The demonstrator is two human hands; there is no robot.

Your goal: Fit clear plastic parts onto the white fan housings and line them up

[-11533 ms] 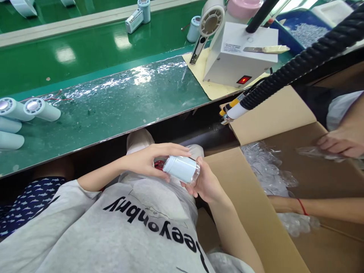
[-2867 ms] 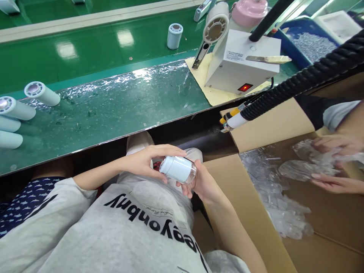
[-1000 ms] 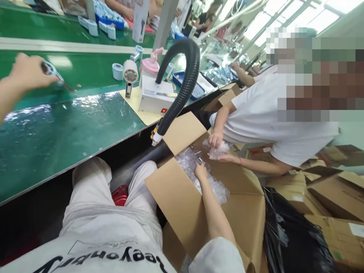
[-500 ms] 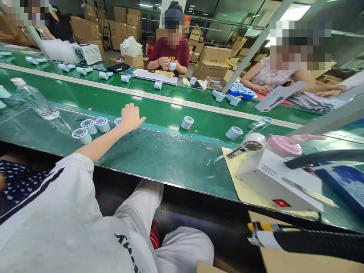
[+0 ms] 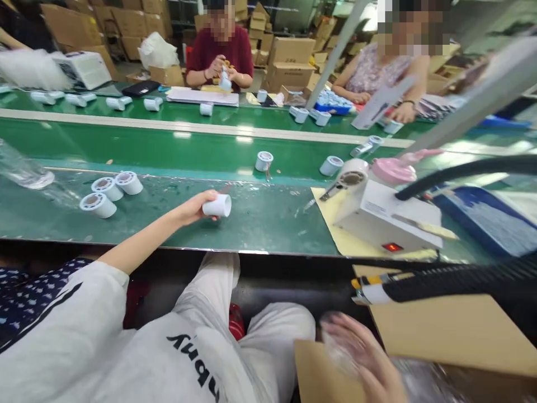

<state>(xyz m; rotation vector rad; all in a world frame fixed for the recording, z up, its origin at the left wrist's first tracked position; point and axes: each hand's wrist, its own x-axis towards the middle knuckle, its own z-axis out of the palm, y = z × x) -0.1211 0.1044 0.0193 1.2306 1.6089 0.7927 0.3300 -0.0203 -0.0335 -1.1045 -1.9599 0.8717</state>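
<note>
My left hand (image 5: 196,206) reaches over the near edge of the green table and grips a short pale-blue cylinder (image 5: 217,205) lying on its side. My right hand (image 5: 361,352) is low at the bottom right, above the cardboard box (image 5: 436,336), blurred by motion; a clear plastic piece (image 5: 335,347) seems to be against its fingers. Three more pale cylinders (image 5: 109,189) lie grouped on the table to the left of my left hand.
A white machine (image 5: 386,215) with a red light sits on a yellow mat at right, a black corrugated hose (image 5: 444,280) below it. Loose cylinders (image 5: 264,161) ride the green conveyor. Two people work across the belt. A clear bottle (image 5: 20,168) stands far left.
My left hand has come back from the group of cylinders with one cylinder in it, toward the table's near edge. My right hand has risen into view over the box. The view tilted down.
</note>
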